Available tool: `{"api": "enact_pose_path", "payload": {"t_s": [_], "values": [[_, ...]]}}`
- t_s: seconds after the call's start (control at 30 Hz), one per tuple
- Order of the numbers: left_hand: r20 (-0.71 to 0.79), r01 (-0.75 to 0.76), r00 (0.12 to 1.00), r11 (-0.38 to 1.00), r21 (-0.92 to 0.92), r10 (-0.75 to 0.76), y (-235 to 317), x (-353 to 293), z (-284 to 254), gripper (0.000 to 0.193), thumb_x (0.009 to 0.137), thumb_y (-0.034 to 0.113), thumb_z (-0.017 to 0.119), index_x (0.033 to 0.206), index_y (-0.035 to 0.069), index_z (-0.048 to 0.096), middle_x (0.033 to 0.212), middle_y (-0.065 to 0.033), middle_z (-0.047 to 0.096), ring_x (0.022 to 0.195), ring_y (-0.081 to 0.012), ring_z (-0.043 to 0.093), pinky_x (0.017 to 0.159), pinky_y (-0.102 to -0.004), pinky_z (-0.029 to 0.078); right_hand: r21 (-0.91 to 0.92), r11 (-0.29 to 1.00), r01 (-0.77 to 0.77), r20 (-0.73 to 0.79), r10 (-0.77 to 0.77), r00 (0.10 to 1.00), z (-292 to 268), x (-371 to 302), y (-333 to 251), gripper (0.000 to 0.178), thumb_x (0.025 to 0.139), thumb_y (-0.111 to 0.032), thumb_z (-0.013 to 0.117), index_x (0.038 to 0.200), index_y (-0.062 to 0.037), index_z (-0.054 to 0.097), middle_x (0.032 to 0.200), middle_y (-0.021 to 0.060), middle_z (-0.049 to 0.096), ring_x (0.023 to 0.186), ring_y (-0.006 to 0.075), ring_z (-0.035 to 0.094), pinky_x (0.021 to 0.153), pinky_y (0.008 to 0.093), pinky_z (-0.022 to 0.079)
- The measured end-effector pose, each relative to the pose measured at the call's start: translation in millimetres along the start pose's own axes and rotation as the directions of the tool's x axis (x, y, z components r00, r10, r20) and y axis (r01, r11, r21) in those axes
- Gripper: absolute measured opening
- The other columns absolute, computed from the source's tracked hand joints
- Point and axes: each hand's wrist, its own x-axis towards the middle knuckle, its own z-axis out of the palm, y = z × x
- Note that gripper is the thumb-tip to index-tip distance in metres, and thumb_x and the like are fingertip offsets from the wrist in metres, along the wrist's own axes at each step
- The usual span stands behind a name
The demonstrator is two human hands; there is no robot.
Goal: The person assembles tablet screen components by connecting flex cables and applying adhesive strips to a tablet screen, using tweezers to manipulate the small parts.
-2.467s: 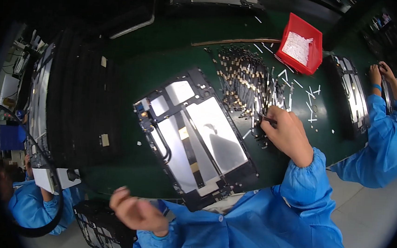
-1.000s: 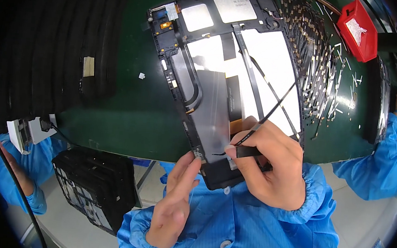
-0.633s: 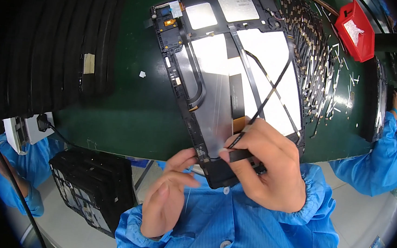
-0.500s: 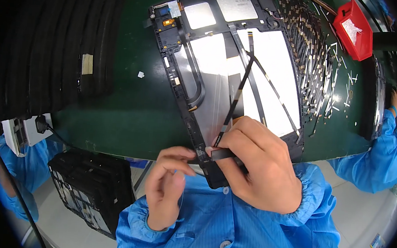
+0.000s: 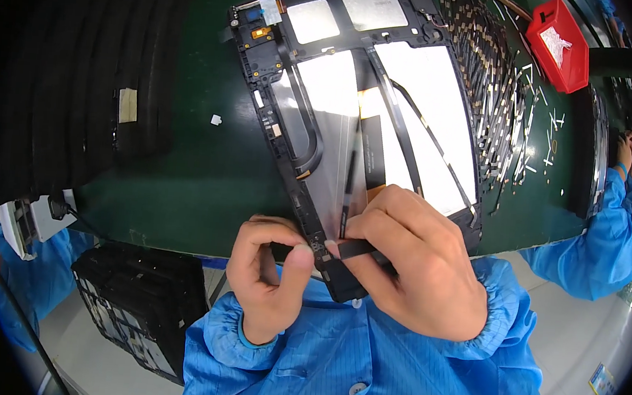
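Note:
A large black tablet housing [image 5: 283, 167] with silver and white panels lies tilted before me, its near corner over the table edge. My right hand [image 5: 418, 265] is closed over its near end, pinching a thin black ribbon cable [image 5: 348, 193] that rises blurred over the panels. A dark flat strip [image 5: 356, 250] crosses the right thumb; whether it belongs to this cable I cannot tell. My left hand [image 5: 269, 272] has its thumb and index finger closed at the housing's near left edge. Another black ribbon cable [image 5: 429, 128] lies slantwise across the white panel.
Many loose ribbon cables [image 5: 481, 84] lie right of the housing, with white scraps beside them. A red bin [image 5: 575, 58] stands at the far right. Black housings [image 5: 79, 90] line the left side; more [image 5: 137, 298] stand below the table. Co-workers' blue sleeves [image 5: 586, 252] show at both sides.
My left thumb and index finger have come together at the housing's edge. The held cable's upper part has swung left, off the slanting cable. The view has shifted slightly.

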Motion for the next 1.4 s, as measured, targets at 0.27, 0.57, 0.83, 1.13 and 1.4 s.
{"api": "enact_pose_path", "payload": {"t_s": [0.27, 0.57, 0.83, 1.13, 1.4], "values": [[0.042, -0.028, 0.999, 1.0, -0.004, 0.028, -2, 0, -5, 0.011, 0.08, -0.001, 0.06, 0.089, -0.001, 0.053, 0.086, -0.0103, 0.056, 0.077, -0.0147, 0.051, 0.074, -0.0255, 0.041, 0.046, 0.998, -0.049, 0.076, 0.046, 0.996, -6, 2, -4, 0.023, 0.064, 0.004, 0.067, 0.085, 0.0013, 0.059, 0.082, 0.0118, 0.051, 0.075, 0.0284, 0.057, 0.064, 0.035, 0.047], [0.03, -0.036, 0.999, 0.995, 0.091, 0.034, 7, 3, 2, 0.019, 0.075, -0.003, 0.068, 0.088, -0.001, 0.054, 0.085, -0.0091, 0.058, 0.078, -0.0128, 0.055, 0.072, -0.0236, 0.043, 0.0, 1.0, -0.017, 0.033, 0.017, 0.999, -1, 0, -4, 0.026, 0.061, 0.005, 0.066, 0.086, 0.002, 0.059, 0.083, 0.0119, 0.052, 0.074, 0.0284, 0.056, 0.063, 0.035, 0.047], [0.124, 0.199, 0.974, 0.978, -0.07, -0.189, 14, 9, -11, 0.022, 0.072, -0.007, 0.069, 0.087, -0.001, 0.054, 0.085, -0.0087, 0.06, 0.079, -0.0113, 0.057, 0.072, -0.0228, 0.045, 0.118, 0.992, 0.037, 0.104, -0.049, 0.993, -6, 2, -3, 0.021, 0.068, 0.002, 0.065, 0.088, 0.0014, 0.06, 0.082, 0.012, 0.055, 0.072, 0.0281, 0.056, 0.063, 0.035, 0.046], [0.295, 0.284, 0.906, 0.953, 0.106, -0.303, 18, -24, -42, 0.017, 0.087, 0.011, 0.06, 0.095, -0.003, 0.061, 0.087, -0.0101, 0.064, 0.08, -0.0139, 0.059, 0.073, -0.0253, 0.045, -0.141, 0.99, -0.013, -0.074, 0.002, 0.997, 10, -11, -12, 0.026, 0.066, -0.01, 0.077, 0.085, -0.0036, 0.061, 0.077, 0.0081, 0.052, 0.055, 0.0219, 0.056, 0.049, 0.0309, 0.047], [0.231, 0.28, 0.936, 0.96, -0.032, -0.265, 31, -18, -21, 0.017, 0.08, -0.004, 0.064, 0.097, -0.004, 0.062, 0.09, -0.0135, 0.065, 0.08, -0.0163, 0.06, 0.075, -0.0267, 0.047, 0.42, 0.907, 0.016, -0.058, 0.009, 0.998, 0, -13, -17, 0.025, 0.066, 0.005, 0.072, 0.089, -0.0006, 0.065, 0.08, 0.0087, 0.062, 0.067, 0.0198, 0.062, 0.056, 0.0273, 0.048]]}}
